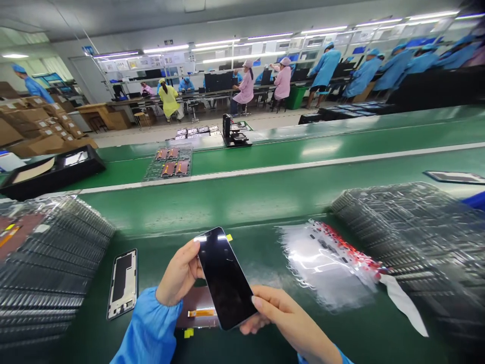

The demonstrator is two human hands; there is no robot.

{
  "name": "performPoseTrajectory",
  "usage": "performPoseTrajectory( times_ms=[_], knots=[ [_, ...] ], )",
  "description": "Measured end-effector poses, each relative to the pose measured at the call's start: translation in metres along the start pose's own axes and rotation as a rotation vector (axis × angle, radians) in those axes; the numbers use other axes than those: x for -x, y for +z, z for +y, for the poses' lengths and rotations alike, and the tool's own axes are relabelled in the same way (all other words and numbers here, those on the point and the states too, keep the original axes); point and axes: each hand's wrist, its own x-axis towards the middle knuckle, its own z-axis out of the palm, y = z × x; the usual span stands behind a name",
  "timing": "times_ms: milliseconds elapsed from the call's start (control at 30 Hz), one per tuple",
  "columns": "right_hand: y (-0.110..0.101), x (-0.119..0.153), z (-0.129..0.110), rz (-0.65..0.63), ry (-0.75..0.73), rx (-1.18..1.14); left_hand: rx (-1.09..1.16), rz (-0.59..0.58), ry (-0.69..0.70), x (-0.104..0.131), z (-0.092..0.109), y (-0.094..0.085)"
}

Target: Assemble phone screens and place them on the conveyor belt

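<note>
A black phone-sized screen panel (227, 283) is held tilted, glossy side up, between both hands. My left hand (181, 273) grips its upper left edge, fingers partly hidden behind it. At its lower right edge, my right hand (275, 308) holds it with the thumb on the front rim. Beneath the panel lies a brownish sheet (195, 293) with an orange flex strip (201, 313) and yellow tabs, partly covered by the panel. To the left, a phone frame (123, 283) with a black and pale inner face rests on the green surface.
Stacked clear trays stand at left (56, 278) and right (417, 242). Clear films with red tabs (326, 263) lie right of centre. Beyond, a conveyor (280, 167) carries a tray of brown parts (172, 162) and a black stand (235, 136). Several people sit or stand farther back.
</note>
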Motion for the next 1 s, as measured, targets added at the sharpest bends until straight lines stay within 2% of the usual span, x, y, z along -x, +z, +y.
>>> performPoseTrajectory(
  times_ms=[133,267,433,700,1000],
  knots=[
    [0.000,-0.003,0.011,0.081,-0.050,-0.111,0.026,-0.122,0.009,0.004,-0.003,0.007],
    [-0.005,-0.003,0.018,0.220,-0.134,-0.117,-0.068,-0.223,-0.012,0.016,-0.019,0.011],
    [-0.007,-0.003,0.018,0.271,-0.223,-0.016,-0.234,-0.120,-0.029,0.023,-0.039,0.008],
    [-0.004,0.002,0.014,0.322,-0.250,0.178,-0.221,-0.066,0.006,0.027,-0.034,0.018],
    [-0.002,0.002,0.011,0.302,-0.280,0.206,-0.201,-0.062,0.068,0.030,-0.040,0.017]
  ],
)
